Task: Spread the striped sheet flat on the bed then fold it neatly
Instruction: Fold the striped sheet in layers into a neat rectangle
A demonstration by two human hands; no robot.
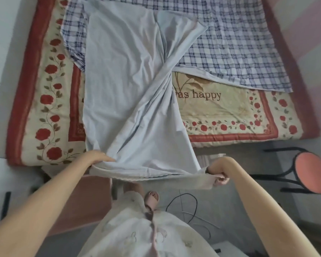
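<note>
Holding the near edge of the striped sheet [130, 101], I have both hands just off the bed's [26, 89] near edge. The left hand [98, 157] lies over its corner, fingers close together and, as far as I can tell from above, nipping the cloth against a hidden thumb. The right hand [218, 171] is curled tight round the other corner.

The sheet runs from the bed's far edge to my hands, left of the middle, over a checked sheet [239, 43]. It is far from flat: a rope-like twist crosses its middle.

The risk I see is pulling now, which would likely tighten that twist rather than open it. It could also drag the checked sheet along. The slack near edge may slip to the floor.

I see no containers.
</note>
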